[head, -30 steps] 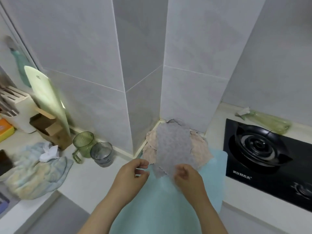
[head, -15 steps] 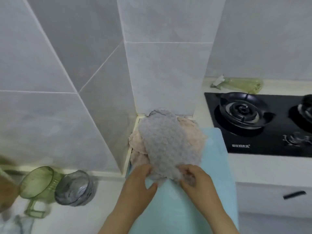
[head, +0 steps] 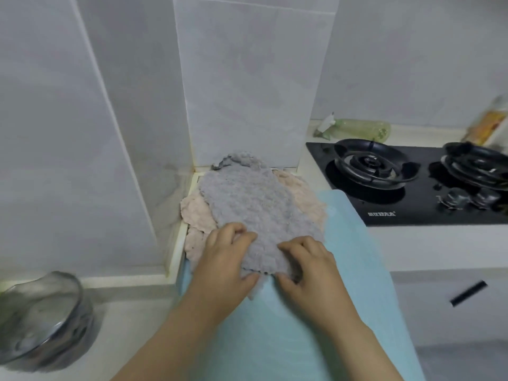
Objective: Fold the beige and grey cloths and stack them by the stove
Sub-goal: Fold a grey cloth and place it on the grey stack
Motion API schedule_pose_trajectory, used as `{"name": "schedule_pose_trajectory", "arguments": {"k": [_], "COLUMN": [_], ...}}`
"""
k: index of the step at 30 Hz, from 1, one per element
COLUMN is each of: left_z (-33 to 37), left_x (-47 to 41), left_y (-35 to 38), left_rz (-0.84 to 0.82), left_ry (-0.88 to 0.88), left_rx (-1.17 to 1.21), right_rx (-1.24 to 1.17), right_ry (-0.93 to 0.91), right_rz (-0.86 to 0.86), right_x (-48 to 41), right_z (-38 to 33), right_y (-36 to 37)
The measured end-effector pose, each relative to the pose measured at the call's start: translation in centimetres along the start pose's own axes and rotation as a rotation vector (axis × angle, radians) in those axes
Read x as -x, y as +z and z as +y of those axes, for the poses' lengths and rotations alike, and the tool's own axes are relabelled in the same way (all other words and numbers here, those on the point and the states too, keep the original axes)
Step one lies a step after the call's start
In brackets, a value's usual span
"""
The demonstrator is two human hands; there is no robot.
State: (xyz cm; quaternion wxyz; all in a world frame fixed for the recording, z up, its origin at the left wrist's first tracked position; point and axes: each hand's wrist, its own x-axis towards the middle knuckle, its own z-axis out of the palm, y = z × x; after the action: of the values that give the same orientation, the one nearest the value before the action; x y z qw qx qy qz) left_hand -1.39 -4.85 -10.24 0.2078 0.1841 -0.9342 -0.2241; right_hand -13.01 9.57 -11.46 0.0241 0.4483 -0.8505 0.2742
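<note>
Grey cloth lies spread flat on top of the beige cloth, both at the back edge of the worktop in the corner against the tiled pillar, just left of the stove. Front part rests on a blue mat. Grey cloth's long axis runs front to back, straight away from the hands and leaning a little left at the far end. Both hands are at its near short edge. Left hand pinches the near-left corner, fingers curled on top, thumb below. Right hand grips the near-right corner the same way. Neither hand is nearer; the whole cloth lies ahead of them. Likely next move: carry the near edge forward over the far end to halve it. Beige shows on both sides, looks unfolded. Risk: the beige cloth drags along underneath.
</note>
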Motion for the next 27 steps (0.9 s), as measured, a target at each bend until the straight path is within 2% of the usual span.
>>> {"name": "schedule_pose_trajectory", "arguments": {"k": [7, 12, 16, 21, 27], "left_z": [-1.4, 0.9, 3.1, 4.8, 7.6], "left_x": [-0.5, 2.3, 5.0, 8.7, 12.7], "left_y": [0.8, -3.0, -8.3, -13.1, -17.0], "left_rz": [0.19, 0.368, 0.483, 0.548, 0.607], "left_ry": [0.178, 0.281, 0.297, 0.263, 0.264], "left_rx": [-0.1, -0.07, -0.033, -0.011, -0.004], "right_rx": [0.039, 0.015, -0.057, -0.139, -0.293], "right_ry": [-0.087, -0.087, -0.096, -0.156, -0.118], "right_rz": [0.146, 0.332, 0.448, 0.603, 0.672], "right_x": [0.2, 3.0, 5.8, 9.0, 12.4], "right_z": [-0.8, -3.8, -7.2, -11.0, -13.8], "right_y": [-0.4, -3.8, -8.1, -13.1, -17.6]}}
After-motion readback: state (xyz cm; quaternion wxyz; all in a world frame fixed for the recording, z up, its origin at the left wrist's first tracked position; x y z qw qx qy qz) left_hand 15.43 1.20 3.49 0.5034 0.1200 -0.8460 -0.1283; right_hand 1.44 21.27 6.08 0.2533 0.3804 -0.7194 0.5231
